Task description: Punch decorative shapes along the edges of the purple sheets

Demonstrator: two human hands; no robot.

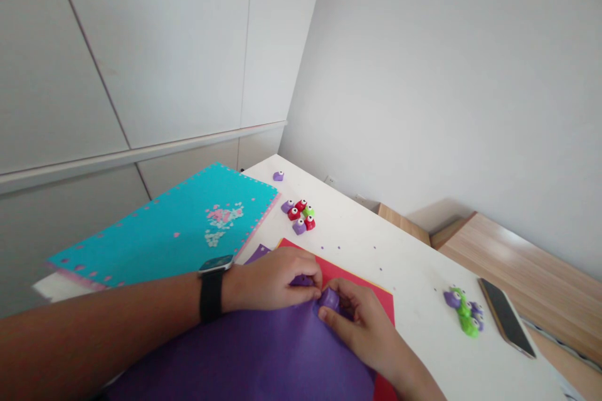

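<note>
A purple craft punch point(330, 301) is clenched by the right hand's fingers point(345, 294), a purple sheet point(235, 357) is pinched by the left hand's fingers point(301, 263), and pink cut-outs point(221, 216) are already heaped on teal card point(164, 232).

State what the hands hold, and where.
The right hand grips a purple craft punch by its sides; the left hand pinches the purple paper sheet beside it.

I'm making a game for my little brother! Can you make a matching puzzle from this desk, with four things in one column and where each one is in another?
Things:
1. Wristwatch
2. Smartphone
3. Teal foam sheet
4. Lone purple craft punch

Places:
A. Sprinkled with pink paper bits
B. On the left wrist
C. Near the table's far end
D. Beside green craft punches

Pairs: 1-B, 2-D, 3-A, 4-C
</note>
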